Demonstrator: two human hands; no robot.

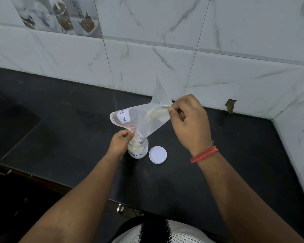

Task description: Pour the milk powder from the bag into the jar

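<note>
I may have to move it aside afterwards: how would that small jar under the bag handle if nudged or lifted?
The jar looks small and clear, with only some powder inside, so it is probably light and would slide easily on the smooth dark counter. Its lid lies beside it, so a tip would likely spill powder.

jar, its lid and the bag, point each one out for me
jar [138, 150], head view, on its clear wall above the label
lid [158, 154], head view, on the middle of its white disc
bag [144, 120], head view, on its clear middle panel
</note>
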